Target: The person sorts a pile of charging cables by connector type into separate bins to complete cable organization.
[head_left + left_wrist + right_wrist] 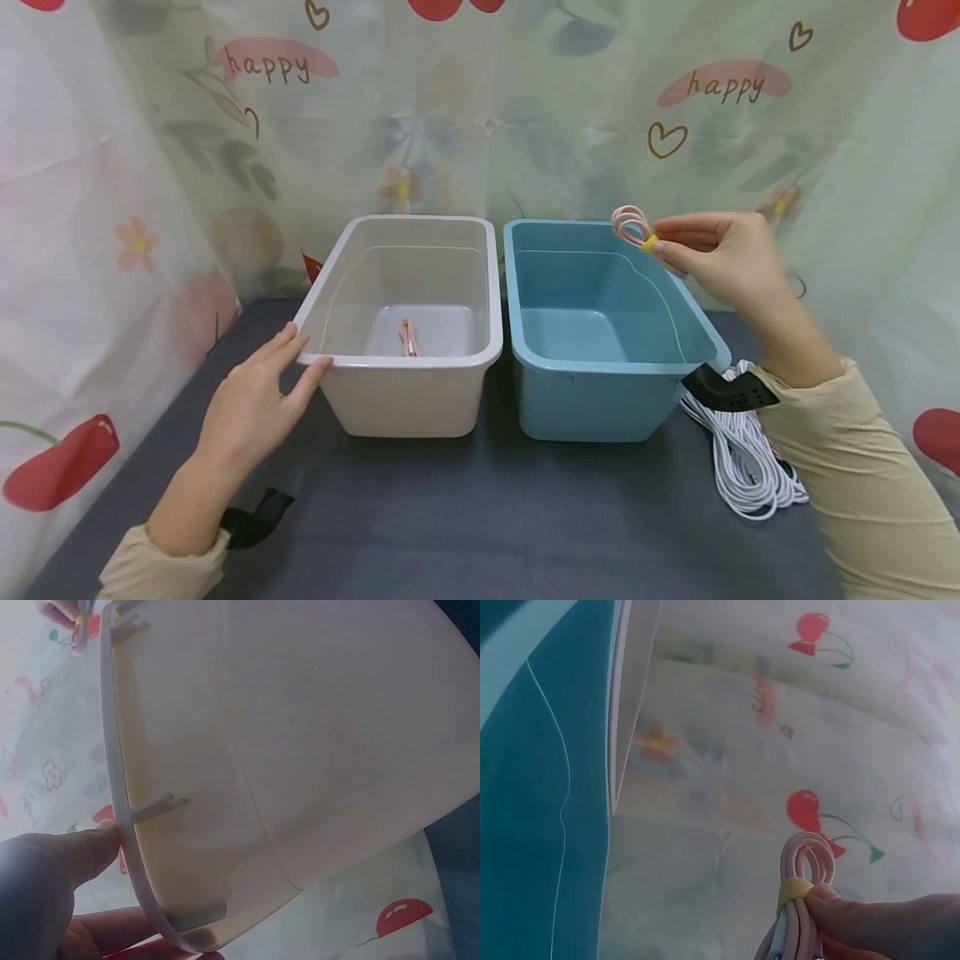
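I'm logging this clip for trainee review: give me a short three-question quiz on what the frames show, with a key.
1. True or false: the blue bin holds a pink cable.
2. Which hand rests on the rim of the beige bin? A) left B) right C) neither
3. Fill in: the bundled pink cable pinched by the right hand is bound with a ____ band.

Key
1. False: the blue bin looks bare; a second pink cable lies in the beige bin.
2. A: the left hand touches its near-left corner.
3. Yellow. White cables lie on the table right of the blue bin.
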A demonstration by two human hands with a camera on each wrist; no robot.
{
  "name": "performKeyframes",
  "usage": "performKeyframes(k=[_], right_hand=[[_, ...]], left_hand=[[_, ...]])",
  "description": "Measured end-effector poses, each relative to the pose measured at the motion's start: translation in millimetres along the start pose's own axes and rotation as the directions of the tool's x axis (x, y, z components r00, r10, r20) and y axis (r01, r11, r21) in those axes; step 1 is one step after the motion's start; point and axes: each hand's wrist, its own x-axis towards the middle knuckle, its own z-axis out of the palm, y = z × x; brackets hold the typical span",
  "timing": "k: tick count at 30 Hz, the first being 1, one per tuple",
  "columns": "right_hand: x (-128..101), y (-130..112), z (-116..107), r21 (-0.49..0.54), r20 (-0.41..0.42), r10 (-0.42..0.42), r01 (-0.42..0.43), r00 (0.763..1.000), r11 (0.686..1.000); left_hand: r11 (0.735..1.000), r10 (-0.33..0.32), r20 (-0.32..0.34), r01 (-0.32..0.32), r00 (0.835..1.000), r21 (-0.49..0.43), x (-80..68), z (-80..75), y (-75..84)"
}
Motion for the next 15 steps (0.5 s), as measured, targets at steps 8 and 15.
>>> performKeyframes(k=[8,15], right_hand=[[6,-21,20,0.045,0.041,-0.055,0.053,0.998,0.998],[12,-36,35,0.058,0.088,-0.104,0.099,0.991,0.993]], left_hand=[[1.0,0.001,0.0,-0.001,1.0,-0.002,-0.1,0.1,-0.3],[1.0,0.003,-0.002,-0.003,1.0,0.001,0.3,-0.2,0.2]])
